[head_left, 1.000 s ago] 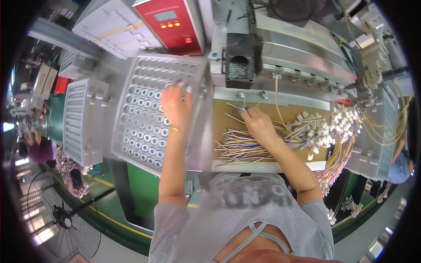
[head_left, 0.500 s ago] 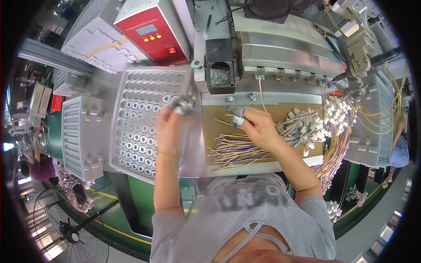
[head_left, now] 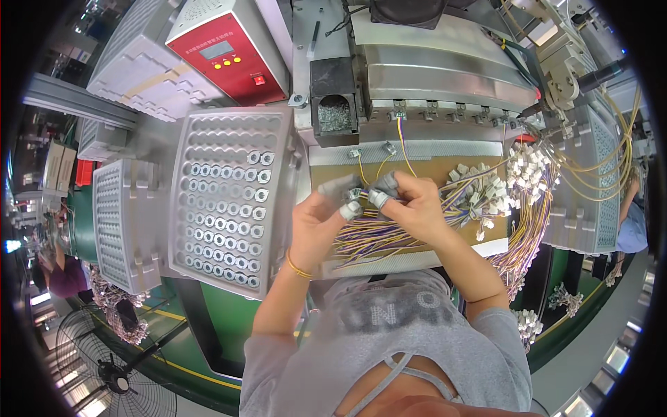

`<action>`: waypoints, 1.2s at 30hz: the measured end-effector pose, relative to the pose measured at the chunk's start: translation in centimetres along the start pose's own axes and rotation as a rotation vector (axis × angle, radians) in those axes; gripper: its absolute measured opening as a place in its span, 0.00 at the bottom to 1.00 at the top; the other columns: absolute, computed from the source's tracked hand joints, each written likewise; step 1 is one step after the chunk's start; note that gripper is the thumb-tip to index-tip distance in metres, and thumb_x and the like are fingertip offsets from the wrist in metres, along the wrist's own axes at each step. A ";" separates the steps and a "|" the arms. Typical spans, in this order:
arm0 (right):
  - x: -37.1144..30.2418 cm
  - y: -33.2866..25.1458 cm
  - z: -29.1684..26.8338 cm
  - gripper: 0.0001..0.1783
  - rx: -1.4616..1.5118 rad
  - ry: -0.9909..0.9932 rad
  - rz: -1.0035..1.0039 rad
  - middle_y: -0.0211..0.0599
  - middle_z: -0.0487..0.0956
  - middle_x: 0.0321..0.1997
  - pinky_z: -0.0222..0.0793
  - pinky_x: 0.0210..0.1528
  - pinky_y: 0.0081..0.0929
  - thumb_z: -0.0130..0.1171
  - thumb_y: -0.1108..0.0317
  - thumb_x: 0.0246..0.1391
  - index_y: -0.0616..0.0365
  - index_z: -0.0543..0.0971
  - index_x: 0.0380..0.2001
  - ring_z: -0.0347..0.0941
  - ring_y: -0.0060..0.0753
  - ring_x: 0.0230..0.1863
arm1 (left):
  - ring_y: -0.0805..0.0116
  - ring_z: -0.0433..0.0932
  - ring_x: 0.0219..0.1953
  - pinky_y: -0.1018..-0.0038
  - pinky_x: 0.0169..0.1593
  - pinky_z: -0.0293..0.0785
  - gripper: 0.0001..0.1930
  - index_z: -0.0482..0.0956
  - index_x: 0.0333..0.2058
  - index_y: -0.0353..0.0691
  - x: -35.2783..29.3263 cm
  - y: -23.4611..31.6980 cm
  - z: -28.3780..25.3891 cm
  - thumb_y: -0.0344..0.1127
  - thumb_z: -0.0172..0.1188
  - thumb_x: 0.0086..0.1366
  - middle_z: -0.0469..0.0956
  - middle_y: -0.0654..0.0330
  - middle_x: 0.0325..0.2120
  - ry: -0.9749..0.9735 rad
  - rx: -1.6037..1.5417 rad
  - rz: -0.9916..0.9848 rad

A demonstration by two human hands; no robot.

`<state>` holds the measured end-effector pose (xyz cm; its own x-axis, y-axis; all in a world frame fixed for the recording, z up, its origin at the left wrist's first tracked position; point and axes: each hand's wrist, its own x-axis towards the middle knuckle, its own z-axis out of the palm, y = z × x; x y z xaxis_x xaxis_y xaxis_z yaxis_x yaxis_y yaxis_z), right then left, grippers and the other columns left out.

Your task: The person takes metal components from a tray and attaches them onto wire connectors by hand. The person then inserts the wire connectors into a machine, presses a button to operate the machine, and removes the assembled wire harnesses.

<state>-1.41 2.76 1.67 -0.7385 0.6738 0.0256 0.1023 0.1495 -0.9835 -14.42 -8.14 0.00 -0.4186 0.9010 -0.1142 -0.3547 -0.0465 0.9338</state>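
My left hand [head_left: 313, 219], grey covers on its fingertips, pinches a small metal part [head_left: 353, 194] above a brown board [head_left: 325, 161]. Close beside it, my right hand [head_left: 417, 207] has thumb and finger pressed together, also in grey covers; what they grip is hidden. Under both hands lies a bundle of yellow and purple wires [head_left: 375, 236], with white connectors [head_left: 479, 191] at its right end. To the left, a pale plastic tray [head_left: 240, 119] holds rows of round metal parts [head_left: 220, 224]. Two small metal parts with wires [head_left: 389, 148] lie behind my hands.
A red-fronted control box [head_left: 229, 59] stands behind the tray. Next to it are a black box of clippings [head_left: 335, 115] and a metal fixture [head_left: 445, 76] with a wire clipped in front. More wires hang at the right edge; a fan [head_left: 118, 379] stands lower left.
My left hand has moved right, from the tray's right edge to beside my right hand, with a small metal part between its fingers. My right hand has stayed over the wires.
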 end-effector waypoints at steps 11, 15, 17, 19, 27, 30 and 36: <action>0.1 -0.9 -0.7 0.05 -0.004 -0.034 0.007 0.25 0.68 0.14 0.56 0.18 0.13 0.56 0.77 0.35 0.64 0.71 0.17 0.59 0.10 0.18 | 0.74 0.72 0.37 0.81 0.38 0.71 0.19 0.69 0.46 0.32 -0.4 0.1 0.7 0.21 0.56 0.52 0.73 0.58 0.39 -0.074 0.019 0.118; 0.3 -0.9 -1.2 0.06 -0.152 -0.042 -0.151 0.29 0.65 0.12 0.55 0.16 0.15 0.56 0.76 0.32 0.64 0.69 0.16 0.57 0.12 0.16 | 0.71 0.72 0.40 0.78 0.43 0.70 0.17 0.71 0.43 0.30 -0.1 0.8 1.2 0.19 0.55 0.51 0.72 0.55 0.40 -0.096 0.191 0.243; 0.3 -1.4 -1.0 0.06 -0.215 -0.084 -0.069 0.31 0.65 0.11 0.54 0.16 0.16 0.55 0.76 0.32 0.64 0.68 0.15 0.56 0.13 0.15 | 0.72 0.72 0.40 0.78 0.43 0.70 0.17 0.72 0.42 0.30 0.2 0.0 1.2 0.19 0.55 0.51 0.73 0.55 0.40 -0.065 0.186 0.239; 0.1 -0.7 -0.3 0.06 -0.218 -0.040 -0.054 0.30 0.65 0.11 0.53 0.15 0.16 0.55 0.76 0.32 0.64 0.68 0.15 0.56 0.13 0.15 | 0.73 0.72 0.39 0.79 0.41 0.70 0.16 0.72 0.42 0.31 0.2 -1.0 1.0 0.19 0.55 0.51 0.73 0.57 0.39 0.006 0.078 0.138; -0.1 -0.7 -0.6 0.05 -0.171 0.082 -0.027 0.28 0.65 0.09 0.53 0.15 0.16 0.54 0.75 0.32 0.64 0.68 0.14 0.56 0.13 0.14 | 0.74 0.73 0.37 0.80 0.40 0.71 0.19 0.72 0.44 0.36 0.5 -0.7 1.1 0.20 0.56 0.51 0.75 0.56 0.38 -0.048 0.414 0.311; 0.0 -1.2 -0.9 0.05 -0.207 0.080 -0.097 0.28 0.65 0.09 0.52 0.15 0.17 0.54 0.75 0.32 0.64 0.68 0.14 0.55 0.13 0.14 | 0.73 0.74 0.37 0.79 0.40 0.70 0.18 0.73 0.43 0.37 0.6 0.5 1.6 0.21 0.56 0.51 0.75 0.55 0.38 -0.047 0.700 0.452; 0.3 -1.3 -0.6 0.05 -0.160 -0.045 0.085 0.25 0.67 0.12 0.53 0.16 0.17 0.53 0.75 0.36 0.64 0.68 0.15 0.56 0.12 0.16 | 0.78 0.73 0.29 0.83 0.27 0.69 0.13 0.75 0.38 0.34 0.9 -0.4 1.4 0.23 0.56 0.52 0.76 0.59 0.33 0.009 0.039 -0.059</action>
<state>-1.37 3.22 3.03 -0.7512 0.6565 -0.0684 0.2682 0.2090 -0.9404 -13.55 -6.71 0.02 -0.4059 0.8976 -0.1720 -0.3458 0.0234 0.9380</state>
